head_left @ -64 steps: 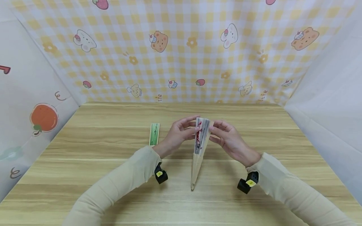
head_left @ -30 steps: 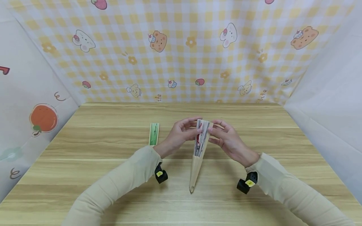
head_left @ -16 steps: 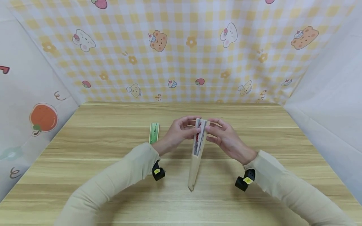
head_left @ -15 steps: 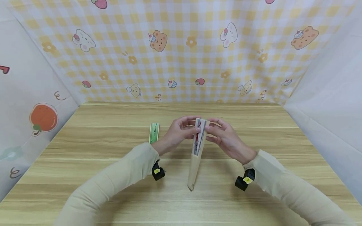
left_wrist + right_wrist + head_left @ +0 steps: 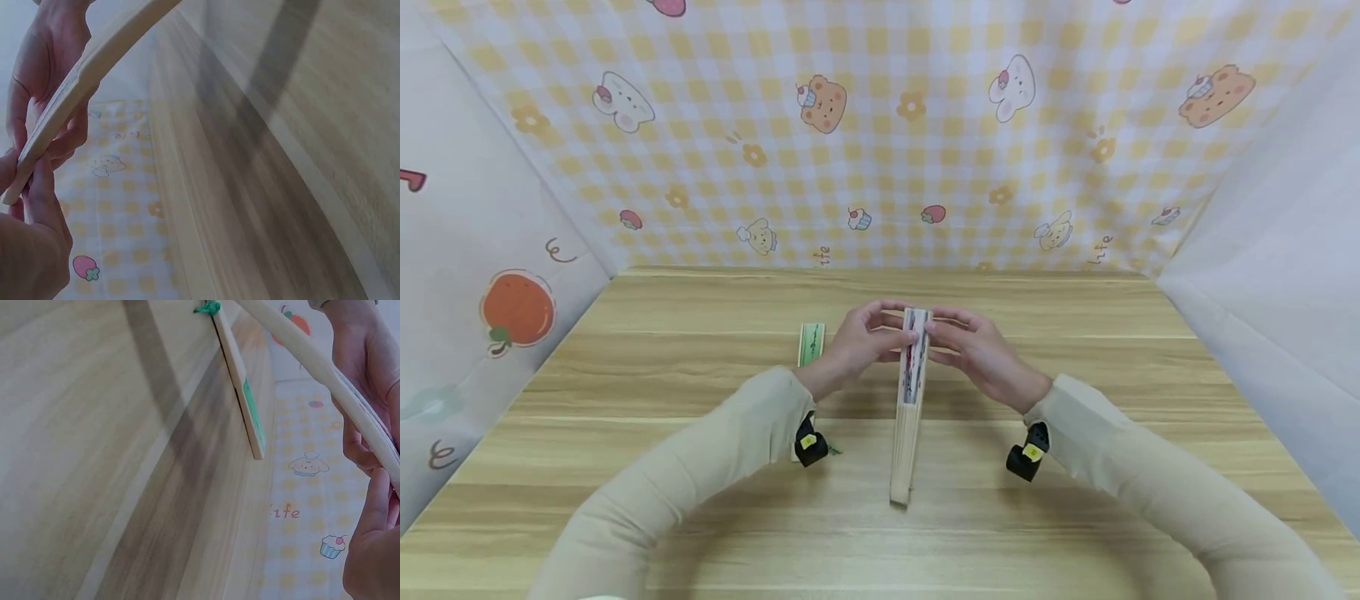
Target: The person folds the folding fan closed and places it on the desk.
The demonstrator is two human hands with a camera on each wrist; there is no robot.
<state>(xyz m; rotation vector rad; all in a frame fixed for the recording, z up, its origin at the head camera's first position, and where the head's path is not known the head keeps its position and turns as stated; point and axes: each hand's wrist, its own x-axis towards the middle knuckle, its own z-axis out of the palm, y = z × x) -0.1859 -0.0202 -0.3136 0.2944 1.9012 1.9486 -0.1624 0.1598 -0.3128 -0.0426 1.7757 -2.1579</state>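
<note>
A folding fan (image 5: 906,442) with pale wooden ribs and a grey-white leaf marked in red and black is held above the table, folded to a narrow stack. My left hand (image 5: 859,343) pinches its upper end from the left, thumb on the near face. From the right, my right hand (image 5: 981,350) pinches the same end between thumb and fingers. In the left wrist view the fan's outer rib (image 5: 94,65) runs down into both hands. A second, green folding fan (image 5: 812,343) lies folded on the table, partly hidden behind my left forearm.
The wooden table (image 5: 760,533) spreads beneath both arms. A green tassel or cord (image 5: 208,308) is at the green fan's near end. A yellow checked cloth (image 5: 880,158) hangs at the back, and white cloth walls (image 5: 1262,267) close both sides.
The fan has narrowed into a tighter stack and turned so its rib edges face me. My hands have come closer together, and hands and fan have shifted slightly left.
</note>
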